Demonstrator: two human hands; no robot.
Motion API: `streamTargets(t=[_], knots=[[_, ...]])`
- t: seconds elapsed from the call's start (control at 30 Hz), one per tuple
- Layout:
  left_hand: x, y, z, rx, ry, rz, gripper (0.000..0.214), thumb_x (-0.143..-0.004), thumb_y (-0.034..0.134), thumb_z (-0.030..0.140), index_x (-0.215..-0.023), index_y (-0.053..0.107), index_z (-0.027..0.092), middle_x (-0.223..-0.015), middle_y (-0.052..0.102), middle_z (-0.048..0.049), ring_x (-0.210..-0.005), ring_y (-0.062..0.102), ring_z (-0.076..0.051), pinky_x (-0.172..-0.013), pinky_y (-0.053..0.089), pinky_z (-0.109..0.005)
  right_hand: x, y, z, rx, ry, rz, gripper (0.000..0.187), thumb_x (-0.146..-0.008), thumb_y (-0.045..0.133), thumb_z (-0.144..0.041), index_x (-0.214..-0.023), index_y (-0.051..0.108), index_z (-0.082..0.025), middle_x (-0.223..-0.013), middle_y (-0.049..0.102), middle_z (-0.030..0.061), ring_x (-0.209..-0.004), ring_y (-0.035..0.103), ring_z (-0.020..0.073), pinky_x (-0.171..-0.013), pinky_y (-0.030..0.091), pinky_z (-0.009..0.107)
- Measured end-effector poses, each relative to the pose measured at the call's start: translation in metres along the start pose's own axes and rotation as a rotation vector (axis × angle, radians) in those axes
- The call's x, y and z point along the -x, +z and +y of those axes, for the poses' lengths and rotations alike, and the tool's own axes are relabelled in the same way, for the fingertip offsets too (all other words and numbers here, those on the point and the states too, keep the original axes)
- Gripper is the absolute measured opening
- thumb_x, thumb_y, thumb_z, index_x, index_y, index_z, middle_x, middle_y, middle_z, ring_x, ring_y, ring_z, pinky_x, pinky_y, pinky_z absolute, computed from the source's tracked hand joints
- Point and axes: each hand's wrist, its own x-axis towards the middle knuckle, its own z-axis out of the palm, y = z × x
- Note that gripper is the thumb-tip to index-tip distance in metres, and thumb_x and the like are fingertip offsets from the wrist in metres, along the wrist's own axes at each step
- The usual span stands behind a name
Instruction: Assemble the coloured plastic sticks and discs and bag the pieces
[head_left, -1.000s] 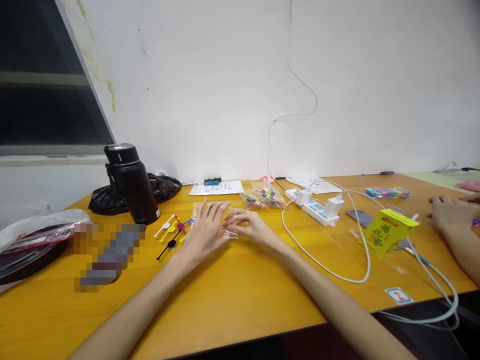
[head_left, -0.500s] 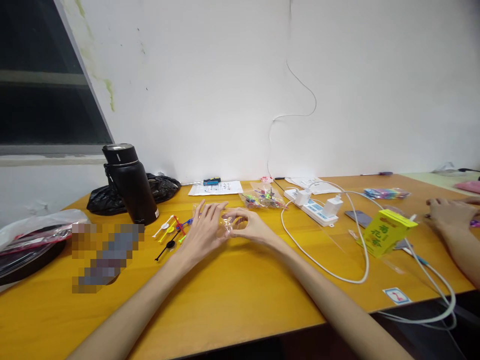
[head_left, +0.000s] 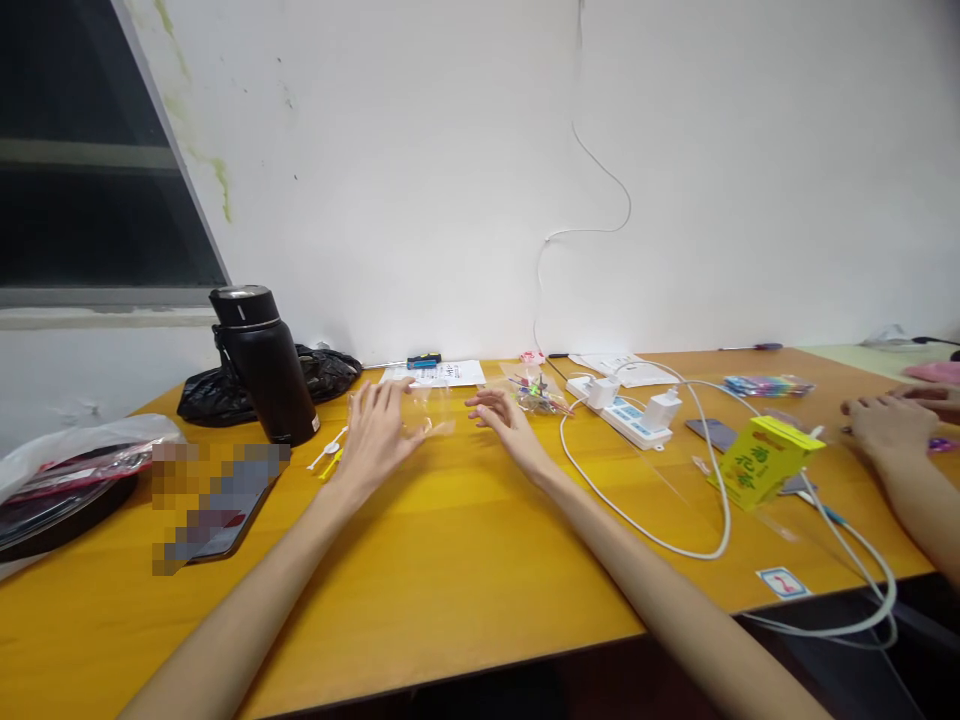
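My left hand (head_left: pixel 375 432) holds a clear plastic bag (head_left: pixel 436 408), its thumb at the bag's near side and its fingers reaching over it. The film spreads out to the right of this hand; I cannot see anything inside. My right hand (head_left: pixel 506 425) is apart from the bag, holding nothing, its fingers loosely parted. Just beyond it lies another clear bag of small colourful plastic pieces (head_left: pixel 534 390). White and yellow plastic sticks with round discs (head_left: pixel 328 460) lie left of my left hand, which hides the other pieces there.
A black bottle (head_left: pixel 266 370) and phone (head_left: pixel 236 520) are at left. A screwdriver (head_left: pixel 424 361) lies on paper at the back. To the right are a power strip (head_left: pixel 634 420) with a looping white cable, a yellow box (head_left: pixel 761 462) and another person's hand (head_left: pixel 896 425).
My right hand has let go of the clear bag and moved slightly right, its fingers opening. My left hand has shifted left with the bag, now covering more of the coloured pieces.
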Motion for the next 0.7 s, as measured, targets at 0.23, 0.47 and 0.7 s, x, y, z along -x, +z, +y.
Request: streamTargets(t=[0.23,0.47,0.7], knots=[[0.000,-0.007,-0.033,-0.132,-0.146,-0.009,0.056,-0.081,0.065,0.036,-0.131,0.046,0.018,-0.121,0.060,-0.0143,-0.112,0.052,-0.036,-0.105,0.036,-0.054,0.010,0.023,0.035,0.244,0.094,-0.146,0.019,-0.087,0.064,-0.032,-0.099,0.065,-0.017,-0.094,0.071,0.0057,-0.083,0.065,0.0160,-0.079,0.050,0.029],[0.001,-0.007,-0.041,-0.167,-0.174,0.017,0.056,-0.081,0.065,0.037,-0.130,0.045,0.019,-0.121,0.060,-0.0148,-0.114,0.052,-0.038,-0.103,0.037,-0.054,-0.021,0.052,0.046,0.326,0.105,-0.301,0.021,-0.091,0.062,-0.030,-0.102,0.073,-0.015,-0.090,0.075,0.0056,-0.081,0.067,0.0169,-0.078,0.050,0.027],[0.000,-0.008,-0.038,-0.177,-0.167,0.075,0.055,-0.081,0.064,0.035,-0.131,0.045,0.021,-0.118,0.060,-0.0135,-0.113,0.052,-0.037,-0.102,0.039,-0.054,-0.062,0.080,0.066,0.364,0.119,-0.413,0.031,-0.084,0.072,-0.044,-0.092,0.078,-0.015,-0.080,0.074,0.0039,-0.073,0.065,0.0166,-0.071,0.048,0.026]])
